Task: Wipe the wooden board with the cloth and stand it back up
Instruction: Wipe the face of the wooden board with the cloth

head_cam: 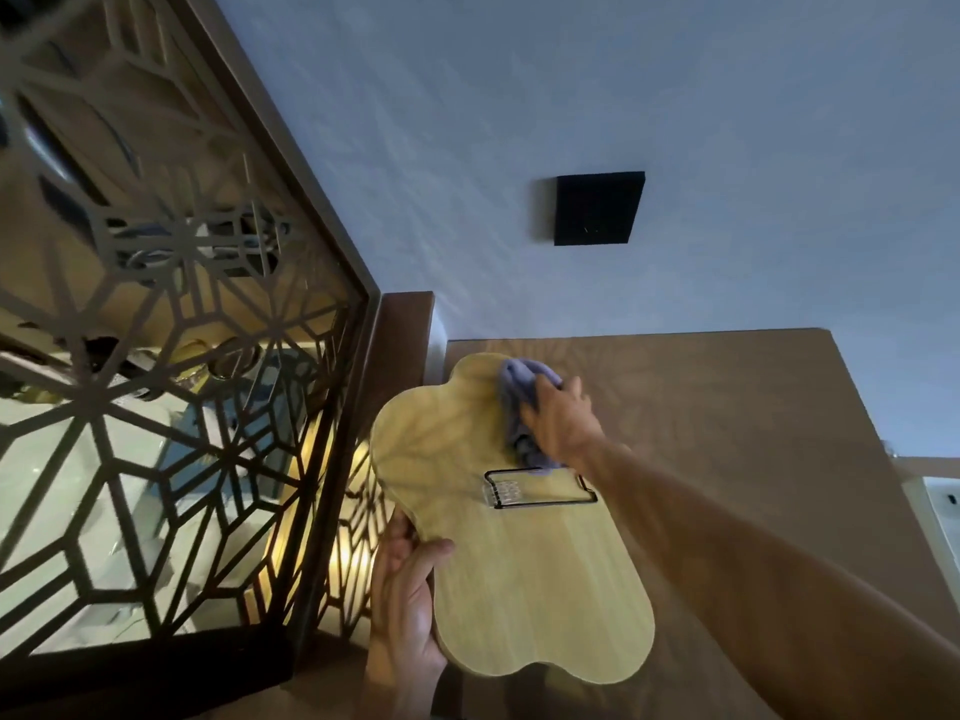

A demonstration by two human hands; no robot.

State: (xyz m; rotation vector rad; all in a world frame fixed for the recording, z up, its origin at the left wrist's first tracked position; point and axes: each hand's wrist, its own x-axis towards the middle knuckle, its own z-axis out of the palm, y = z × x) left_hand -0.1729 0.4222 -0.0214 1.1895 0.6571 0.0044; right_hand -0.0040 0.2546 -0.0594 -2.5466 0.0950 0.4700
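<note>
A pale wooden board point(530, 574) with a wavy, cloud-like outline is held up in front of me, tilted. A black wire clip point(540, 490) with a clear piece sits across its middle. My left hand point(408, 605) grips the board's lower left edge, thumb on the front face. My right hand point(558, 420) presses a bunched lavender cloth point(519, 402) against the board's upper right part. The cloth is partly hidden under my fingers.
A brown wooden panel point(727, 407) stands behind the board. A dark lattice screen point(171, 407) with geometric cutouts and warm light behind it fills the left. A black square plate point(597, 208) is on the grey wall above.
</note>
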